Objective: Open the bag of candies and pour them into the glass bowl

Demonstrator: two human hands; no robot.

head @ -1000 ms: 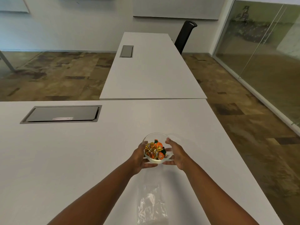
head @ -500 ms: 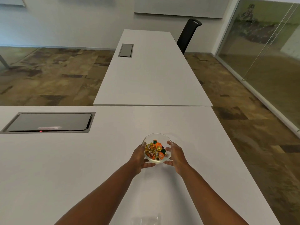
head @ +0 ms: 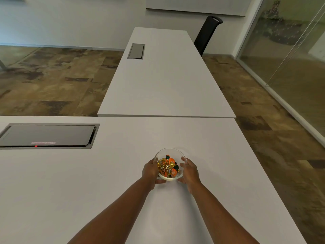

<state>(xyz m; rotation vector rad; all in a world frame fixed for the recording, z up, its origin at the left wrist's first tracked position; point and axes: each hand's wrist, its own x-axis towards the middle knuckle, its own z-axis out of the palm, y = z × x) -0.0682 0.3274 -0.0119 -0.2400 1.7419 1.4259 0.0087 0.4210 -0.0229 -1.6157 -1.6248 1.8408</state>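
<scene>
We have the glass bowl [head: 170, 176] of candies [head: 168, 166] resting on the worktop [head: 70, 182] straight ahead, cupped between both hands, left hand [head: 150, 170] and right hand [head: 190, 171] equally near, their fingers [head: 183, 160] spread and curled against its opposite walls.

Soft, even daylight; slight blur, wide-angle bending at edges.

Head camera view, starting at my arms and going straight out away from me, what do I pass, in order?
Near to far: left hand and right hand on the glass bowl of candies → bare stretch of the near white table → far white table → black chair → the wall.
</scene>
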